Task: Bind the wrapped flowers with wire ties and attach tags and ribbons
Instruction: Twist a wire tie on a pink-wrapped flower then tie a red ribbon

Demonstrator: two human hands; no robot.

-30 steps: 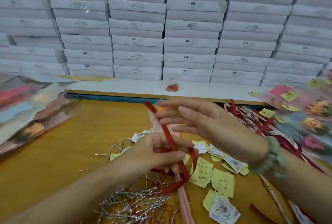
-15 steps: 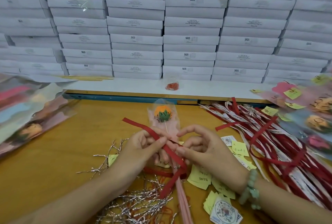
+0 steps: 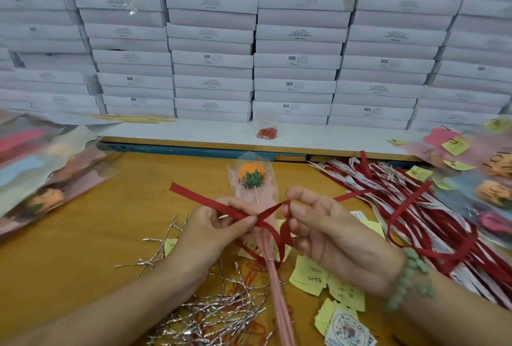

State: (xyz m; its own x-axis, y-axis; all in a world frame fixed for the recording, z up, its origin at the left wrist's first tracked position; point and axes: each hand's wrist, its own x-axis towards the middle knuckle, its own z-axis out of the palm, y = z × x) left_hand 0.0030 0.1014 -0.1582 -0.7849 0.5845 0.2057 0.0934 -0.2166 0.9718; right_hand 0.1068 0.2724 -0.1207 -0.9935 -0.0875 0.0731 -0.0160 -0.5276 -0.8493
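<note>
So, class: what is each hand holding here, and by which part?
The left hand pinches the red ribbon at its crossing; the right hand pinches the loop beside it.

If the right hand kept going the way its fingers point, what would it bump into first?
The right hand points leftward, so it would probably first meet the crossing of the red ribbon just ahead of it, then the left hand, which pinches that ribbon. Depth is hard to judge here.

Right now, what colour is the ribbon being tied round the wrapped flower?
Plain dark red ribbon, no print; the head view shows it best.
</note>
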